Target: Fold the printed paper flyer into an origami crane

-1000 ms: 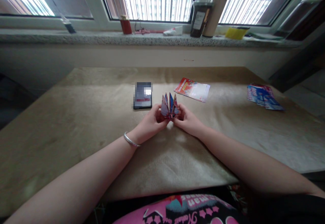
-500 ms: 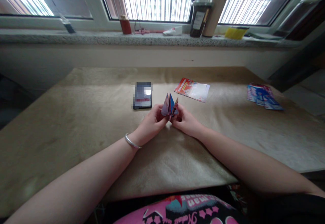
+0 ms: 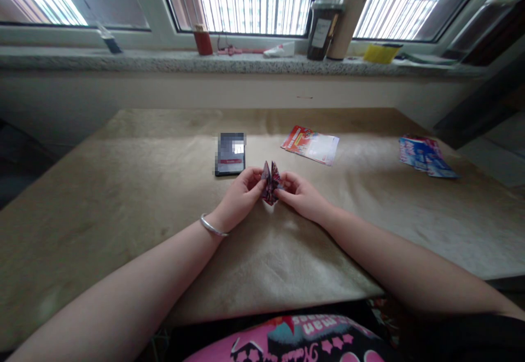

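Observation:
Between my two hands, just above the table, is a small piece of folded paper [image 3: 271,186] with a dark, multicoloured print and pointed tips facing up. My left hand [image 3: 247,188] pinches its left side between thumb and fingers; a silver bangle [image 3: 212,227] circles that wrist. On the other side, my right hand [image 3: 299,193] grips the right part with its thumb in front. The fingers partly cover the folds. A dark phone [image 3: 230,155] with a blurred screen lies just beyond my left hand.
A red and white leaflet [image 3: 310,145] lies past my right hand. Several blue and pink printed sheets [image 3: 427,156] are at the table's right. Behind the cloth-covered table [image 3: 123,198], a stone windowsill [image 3: 156,63] carries a red container [image 3: 202,41] and a dark lidded jar [image 3: 322,31].
The folded paper has been turned or closed: its spread points with a blue face inside now show as two narrower dark points. Both hands have shifted only slightly.

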A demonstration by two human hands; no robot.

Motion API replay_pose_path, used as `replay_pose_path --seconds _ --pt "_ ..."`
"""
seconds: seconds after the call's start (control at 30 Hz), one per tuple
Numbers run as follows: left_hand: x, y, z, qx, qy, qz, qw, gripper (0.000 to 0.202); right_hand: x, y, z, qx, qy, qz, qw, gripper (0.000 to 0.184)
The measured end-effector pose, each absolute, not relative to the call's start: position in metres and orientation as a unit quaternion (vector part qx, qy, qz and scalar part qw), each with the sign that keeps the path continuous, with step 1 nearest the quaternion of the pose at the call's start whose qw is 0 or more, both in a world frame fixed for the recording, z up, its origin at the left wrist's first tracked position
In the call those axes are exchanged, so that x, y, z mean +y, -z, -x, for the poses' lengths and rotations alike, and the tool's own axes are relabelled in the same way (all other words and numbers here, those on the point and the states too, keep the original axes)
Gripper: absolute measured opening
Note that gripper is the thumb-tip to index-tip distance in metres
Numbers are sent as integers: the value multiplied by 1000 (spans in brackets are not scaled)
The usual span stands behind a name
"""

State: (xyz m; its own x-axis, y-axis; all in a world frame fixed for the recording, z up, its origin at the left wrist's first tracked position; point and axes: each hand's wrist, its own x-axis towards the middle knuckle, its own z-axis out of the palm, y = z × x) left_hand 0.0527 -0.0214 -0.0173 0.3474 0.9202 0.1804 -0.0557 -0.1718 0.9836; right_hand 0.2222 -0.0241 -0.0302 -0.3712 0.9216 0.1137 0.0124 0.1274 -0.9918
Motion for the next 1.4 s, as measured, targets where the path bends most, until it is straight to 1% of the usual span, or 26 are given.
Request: replay_pose_path --seconds 0.13,0.23,0.3,0.43,0.63,0.8,0.97,1.27,1.4 --pt "-23 18 -53 342 -437 -619 556 30 -23 30 -221 -604 -552 370 440 24" --pt "-24 19 -54 341 -442 -616 556 30 -24 29 -221 -611 -537 380 440 25" --pt "-25 19 -53 345 -449 -612 552 30 -25 28 -221 -624 -509 391 445 23" --pt "-25 19 -53 349 -447 -615 547 26 -29 24 -222 -645 -436 398 485 21" --pt "-26 19 -52 346 -440 -627 542 23 -28 26 -221 -611 -516 389 457 23" --pt "-28 16 -52 343 -443 -644 522 22 -27 29 -220 -602 -511 390 475 21" --pt "-32 9 -52 346 -419 -670 506 26 -26 30 -219 -592 -501 396 492 22" --pt "-30 15 -52 373 -389 -725 428 29 -24 30 -220 -580 -512 409 484 26" --pt "-28 16 -49 380 -373 -747 398 28 -22 33 -222 -591 -498 422 474 24"
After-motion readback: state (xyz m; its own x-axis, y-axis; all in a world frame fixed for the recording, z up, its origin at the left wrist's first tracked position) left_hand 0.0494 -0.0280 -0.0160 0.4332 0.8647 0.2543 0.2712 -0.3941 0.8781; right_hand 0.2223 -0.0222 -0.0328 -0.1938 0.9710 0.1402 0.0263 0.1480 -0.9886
